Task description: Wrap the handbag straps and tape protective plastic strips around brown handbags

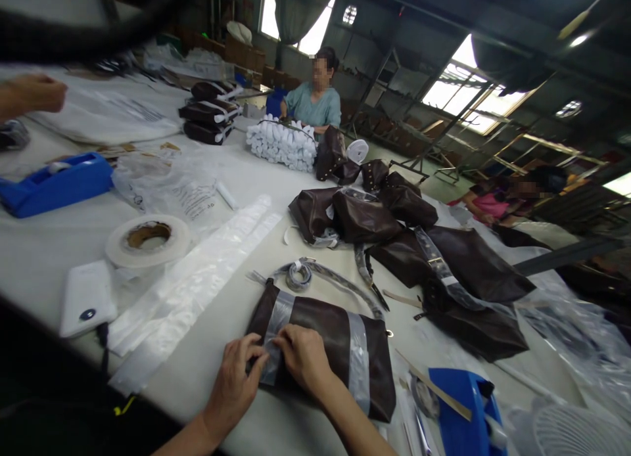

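Note:
A dark brown leather bag (325,321) lies flat on the table before me, with two clear plastic strips around it. At the left plastic strip (280,311), both my hands work close together. My left hand (236,374) pinches at the strip's left edge, thumb and forefinger nearly together. Bent over the strip, my right hand (305,356) has its fingertips pressed together on the plastic. The right plastic strip (359,357) lies untouched across the bag. A plastic-wrapped strap (340,282) curves behind the bag, with a coiled wrapped piece (298,276) beside it.
Clear plastic sleeves (197,292), a tape roll (148,239) and a white power bank (89,298) lie left. Blue tape dispensers (59,180) stand left and front right. More brown bags (367,216) are piled behind. A co-worker (315,104) sits opposite; another person's hand (34,94) shows at left.

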Available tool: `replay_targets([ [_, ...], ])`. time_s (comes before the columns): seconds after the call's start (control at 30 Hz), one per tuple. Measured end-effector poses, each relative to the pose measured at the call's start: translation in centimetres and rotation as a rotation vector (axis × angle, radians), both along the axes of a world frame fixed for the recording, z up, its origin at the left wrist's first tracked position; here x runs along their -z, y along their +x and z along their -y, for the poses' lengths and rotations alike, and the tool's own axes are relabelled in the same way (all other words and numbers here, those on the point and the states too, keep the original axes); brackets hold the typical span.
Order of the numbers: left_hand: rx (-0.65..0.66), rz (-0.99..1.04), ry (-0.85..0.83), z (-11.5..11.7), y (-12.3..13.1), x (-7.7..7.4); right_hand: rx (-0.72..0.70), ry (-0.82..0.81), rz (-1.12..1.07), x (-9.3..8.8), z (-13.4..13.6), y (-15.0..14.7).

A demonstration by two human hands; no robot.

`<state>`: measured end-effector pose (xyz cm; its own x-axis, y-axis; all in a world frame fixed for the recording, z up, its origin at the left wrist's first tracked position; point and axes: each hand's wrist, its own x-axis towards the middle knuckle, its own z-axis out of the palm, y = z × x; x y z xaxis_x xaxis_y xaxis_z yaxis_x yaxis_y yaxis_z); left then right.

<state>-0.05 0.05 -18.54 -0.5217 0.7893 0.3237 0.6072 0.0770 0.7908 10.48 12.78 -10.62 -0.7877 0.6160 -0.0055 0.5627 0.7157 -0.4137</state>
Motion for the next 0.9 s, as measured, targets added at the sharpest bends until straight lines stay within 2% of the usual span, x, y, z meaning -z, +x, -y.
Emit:
replay_targets([
  [0.1, 0.025, -0.104, 0.03, 0.4, 0.0, -0.9, 0.021, 0.005, 0.035, -0.2, -0.1, -0.3],
  [0.2, 0.111, -0.312, 0.096, 1.3, 0.6, -1.7, 0.036, 0.006, 0.056, -0.2, -0.2, -0.5],
  [0.33, 0.234, -0.587, 0.005, 2.0, 1.7, -1.8, 0.058, 0.01, 0.07, -0.2, -0.2, -0.6],
  [0.47, 0.205, -0.737, -0.021, 1.7, 2.4, -1.3, 0.106, 0.042, 0.089, 0.0, -0.2, -0.9],
  [0.6, 0.132, -0.713, -0.02, 1.1, 2.6, -0.7, 0.162, 0.11, 0.135, 0.5, -0.1, -1.2],
  [0.67, 0.106, -0.704, -0.026, 0.9, 2.6, -0.4, 0.16, 0.115, 0.071, 0.7, 0.3, -0.6],
  [0.73, 0.128, -0.725, -0.001, 1.0, 2.5, -0.1, 0.177, 0.079, -0.109, 0.7, 0.6, 0.8],
  [0.8, 0.153, -0.736, 0.023, 1.3, 2.4, 0.1, 0.257, 0.044, -0.298, 0.3, 0.8, 3.6],
  [0.9, 0.15, -0.733, 0.03, 1.9, 1.9, 0.7, 0.542, 0.091, -0.402, -1.2, 0.3, 10.9],
])
